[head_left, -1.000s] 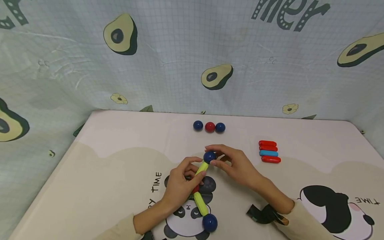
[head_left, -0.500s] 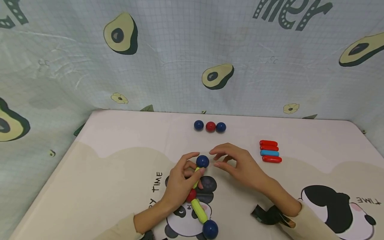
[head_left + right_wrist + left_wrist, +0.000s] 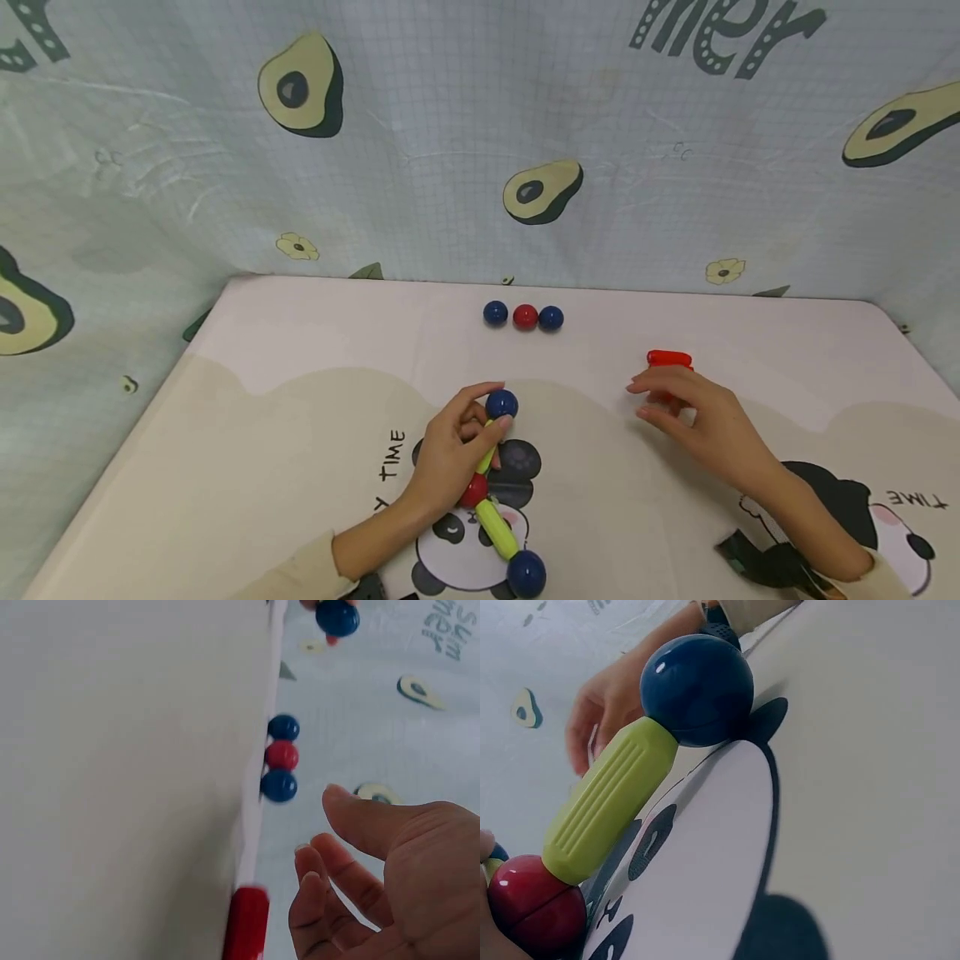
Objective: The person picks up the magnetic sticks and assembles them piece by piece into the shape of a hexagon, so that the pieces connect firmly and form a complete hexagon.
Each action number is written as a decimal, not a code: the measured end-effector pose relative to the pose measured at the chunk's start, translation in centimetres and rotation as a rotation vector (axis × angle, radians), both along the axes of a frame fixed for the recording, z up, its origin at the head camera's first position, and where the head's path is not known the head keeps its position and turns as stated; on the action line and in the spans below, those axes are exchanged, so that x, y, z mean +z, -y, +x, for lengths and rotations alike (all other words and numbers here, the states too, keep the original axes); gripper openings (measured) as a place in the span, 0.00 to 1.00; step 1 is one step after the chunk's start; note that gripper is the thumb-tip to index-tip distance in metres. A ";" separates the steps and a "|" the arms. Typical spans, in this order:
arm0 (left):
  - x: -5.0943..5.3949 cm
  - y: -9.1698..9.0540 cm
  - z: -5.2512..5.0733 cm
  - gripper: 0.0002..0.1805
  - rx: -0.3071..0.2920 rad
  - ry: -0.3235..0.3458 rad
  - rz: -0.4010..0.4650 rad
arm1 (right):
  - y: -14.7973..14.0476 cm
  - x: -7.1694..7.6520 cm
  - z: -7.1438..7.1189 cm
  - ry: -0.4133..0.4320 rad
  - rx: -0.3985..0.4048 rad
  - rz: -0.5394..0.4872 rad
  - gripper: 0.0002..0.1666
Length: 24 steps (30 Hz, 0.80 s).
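My left hand point(image 3: 448, 454) grips the upper part of a toy chain of balls and rods, thumb and fingers around its far rod. Along the chain come a blue ball point(image 3: 502, 404), a partly covered yellow-green rod, a red ball point(image 3: 474, 492), another yellow-green rod point(image 3: 497, 531) and a larger-looking blue ball point(image 3: 527, 573) nearest me. The left wrist view shows the near rod point(image 3: 611, 799) joined to both its balls. My right hand point(image 3: 701, 412) hovers over the loose rods, fingers loosely bent and holding nothing. One red rod point(image 3: 669, 358) shows beyond it; the hand hides most others.
Two blue balls and a red ball point(image 3: 525, 317) stand in a row near the table's far edge. A patterned sheet point(image 3: 420, 200) rises behind the table. Black straps point(image 3: 772, 562) circle the wrists.
My right hand has let go of the chain's far blue ball and moved right to the loose rods. The chain's far end has swung slightly left in my left hand.
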<state>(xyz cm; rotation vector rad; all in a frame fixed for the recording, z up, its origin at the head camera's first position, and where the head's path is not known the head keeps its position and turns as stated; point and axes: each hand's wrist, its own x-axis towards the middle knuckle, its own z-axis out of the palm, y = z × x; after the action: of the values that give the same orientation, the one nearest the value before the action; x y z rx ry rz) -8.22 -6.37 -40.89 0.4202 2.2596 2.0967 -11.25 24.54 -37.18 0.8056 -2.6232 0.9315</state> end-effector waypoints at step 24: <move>-0.2 0.1 0.0 0.22 -0.008 0.019 -0.005 | -5.1 -1.8 0.6 -0.068 -0.139 0.060 0.28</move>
<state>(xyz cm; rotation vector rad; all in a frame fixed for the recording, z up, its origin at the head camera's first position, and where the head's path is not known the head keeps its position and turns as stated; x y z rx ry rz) -8.23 -6.47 -41.12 0.4068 2.2484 2.0822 -10.66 29.62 -39.02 0.6461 -2.6209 0.7782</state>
